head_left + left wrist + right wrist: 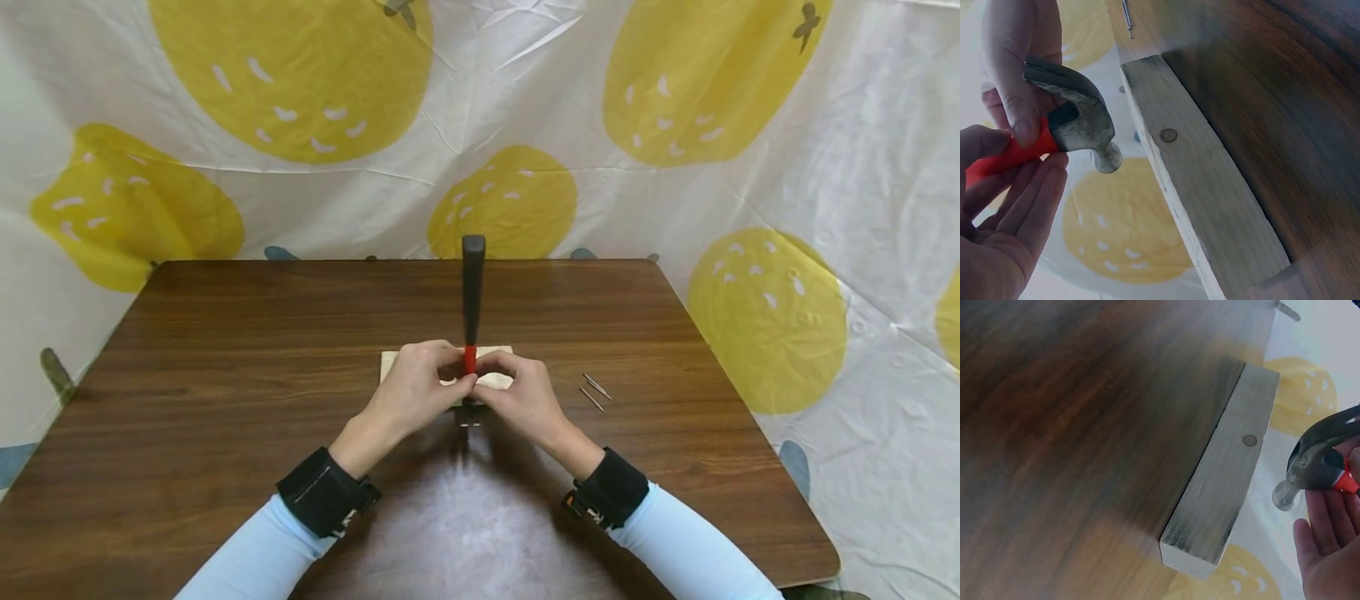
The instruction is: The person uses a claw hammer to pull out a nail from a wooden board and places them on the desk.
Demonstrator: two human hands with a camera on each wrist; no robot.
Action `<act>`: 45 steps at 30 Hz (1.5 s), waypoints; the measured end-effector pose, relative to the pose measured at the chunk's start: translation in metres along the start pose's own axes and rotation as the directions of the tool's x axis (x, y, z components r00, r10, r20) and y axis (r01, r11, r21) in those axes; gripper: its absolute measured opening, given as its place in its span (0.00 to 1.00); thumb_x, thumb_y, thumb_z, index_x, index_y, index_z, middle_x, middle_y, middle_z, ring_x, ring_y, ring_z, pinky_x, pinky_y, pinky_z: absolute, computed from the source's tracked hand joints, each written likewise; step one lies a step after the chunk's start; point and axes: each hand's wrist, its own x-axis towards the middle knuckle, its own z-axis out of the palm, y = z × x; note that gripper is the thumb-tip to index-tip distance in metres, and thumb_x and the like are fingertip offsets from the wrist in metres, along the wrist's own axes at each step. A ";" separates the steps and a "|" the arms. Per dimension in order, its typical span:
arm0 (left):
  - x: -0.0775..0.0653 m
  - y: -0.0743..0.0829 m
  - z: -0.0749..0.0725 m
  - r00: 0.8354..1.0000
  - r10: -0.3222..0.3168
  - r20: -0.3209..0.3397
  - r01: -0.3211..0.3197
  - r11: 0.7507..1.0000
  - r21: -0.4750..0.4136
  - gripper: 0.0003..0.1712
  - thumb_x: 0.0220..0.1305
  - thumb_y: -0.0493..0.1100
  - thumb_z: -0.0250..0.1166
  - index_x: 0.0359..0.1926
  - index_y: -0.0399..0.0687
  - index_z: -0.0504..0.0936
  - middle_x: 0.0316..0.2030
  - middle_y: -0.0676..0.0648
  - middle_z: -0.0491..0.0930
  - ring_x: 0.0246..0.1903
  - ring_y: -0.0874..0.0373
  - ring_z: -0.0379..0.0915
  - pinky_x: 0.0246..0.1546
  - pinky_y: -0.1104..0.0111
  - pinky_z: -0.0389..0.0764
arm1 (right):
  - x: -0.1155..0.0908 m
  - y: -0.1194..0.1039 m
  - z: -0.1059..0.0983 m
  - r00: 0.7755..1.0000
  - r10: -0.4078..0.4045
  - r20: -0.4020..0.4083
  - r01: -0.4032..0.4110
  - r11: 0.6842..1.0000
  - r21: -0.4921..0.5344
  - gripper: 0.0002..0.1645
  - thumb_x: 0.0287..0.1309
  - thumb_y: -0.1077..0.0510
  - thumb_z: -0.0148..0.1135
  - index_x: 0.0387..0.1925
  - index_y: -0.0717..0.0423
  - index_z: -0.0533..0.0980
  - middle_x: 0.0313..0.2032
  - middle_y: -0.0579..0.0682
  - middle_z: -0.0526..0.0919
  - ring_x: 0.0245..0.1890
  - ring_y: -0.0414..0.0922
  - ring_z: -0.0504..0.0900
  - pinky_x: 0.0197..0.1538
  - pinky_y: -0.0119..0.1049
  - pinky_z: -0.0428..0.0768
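Note:
A claw hammer stands roughly upright before me in the head view, black handle up and metal head down. My left hand pinches its red neck just above the head, thumb on the near side. From the other side my right hand pinches the same red part, the two thumbs close together. The left wrist view shows the hammer's claw and round striking face above the table, beside a wooden block. That block has a round knot on its side in the right wrist view.
A few loose nails lie on the brown wood-grain table, right of the block and my right hand. Behind and beside the table hangs a pale cloth with large yellow fruit shapes.

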 end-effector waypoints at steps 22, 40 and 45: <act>0.001 0.000 -0.002 0.994 -0.031 0.102 0.026 0.999 0.048 0.08 0.60 0.37 0.75 0.39 0.38 0.88 0.35 0.45 0.86 0.28 0.59 0.82 0.31 0.67 0.83 | -0.011 0.005 -0.004 0.997 -0.070 -0.037 0.070 0.998 -0.011 0.13 0.54 0.68 0.76 0.40 0.60 0.81 0.35 0.50 0.85 0.37 0.46 0.85 0.40 0.41 0.86; -0.019 -0.028 -0.030 0.956 -0.203 0.210 0.151 0.959 0.238 0.04 0.65 0.39 0.70 0.32 0.50 0.87 0.26 0.56 0.82 0.23 0.63 0.73 0.26 0.65 0.76 | -0.019 0.020 -0.037 0.991 -0.042 -0.124 0.022 0.987 -0.158 0.11 0.57 0.63 0.75 0.38 0.57 0.79 0.29 0.45 0.81 0.27 0.41 0.80 0.29 0.37 0.81; -0.024 -0.032 -0.039 0.942 -0.243 0.231 0.178 0.947 0.269 0.05 0.66 0.40 0.69 0.32 0.50 0.86 0.26 0.56 0.82 0.22 0.62 0.71 0.25 0.65 0.75 | -0.023 0.022 -0.045 0.991 0.043 -0.127 -0.069 0.974 -0.215 0.11 0.56 0.62 0.75 0.37 0.55 0.79 0.27 0.44 0.81 0.25 0.40 0.79 0.29 0.34 0.79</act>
